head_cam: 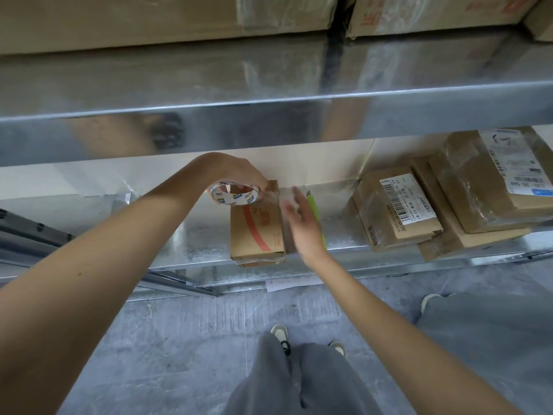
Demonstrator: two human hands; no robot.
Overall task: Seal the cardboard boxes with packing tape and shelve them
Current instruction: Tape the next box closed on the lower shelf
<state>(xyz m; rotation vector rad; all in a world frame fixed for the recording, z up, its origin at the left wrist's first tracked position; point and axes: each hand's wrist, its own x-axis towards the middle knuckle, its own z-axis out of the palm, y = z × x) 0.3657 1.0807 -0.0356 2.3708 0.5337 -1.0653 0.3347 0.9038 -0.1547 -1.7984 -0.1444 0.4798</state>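
Floor: grey concrete floor (185, 339), nearest the camera, with the person's grey trouser legs (302, 381) and two pale shoes (280, 332) standing on it; a second grey trouser leg (484, 330) with a pale shoe is at the right.
Shelf edge: galvanised metal lower shelf (197, 247) runs left to right just beyond the feet.
Box: small brown cardboard box with red print (257, 232) lies on that shelf at its near edge, its near end slightly overhanging, its length running near to far.
Right hand: right hand (302, 226) is spread, fingers extended and blurred, flat against the right side of the box, where a strip of clear tape (282, 199) stretches across.
Knife: bright green utility knife (316, 217) lies on the shelf just right of the hand, partly hidden by it.
Left hand: left hand (239, 175) grips a roll of clear packing tape with a white printed core (235, 195), fingers wrapped over its top, held at the far end of the box.
Parcels: stack of brown taped parcels with white barcode labels (443, 199) sits on the same shelf, well apart to the right.
Upper shelf: shiny metal upper shelf (269, 97) spans the scene beyond, bearing large brown cartons (149, 19) at the far top.
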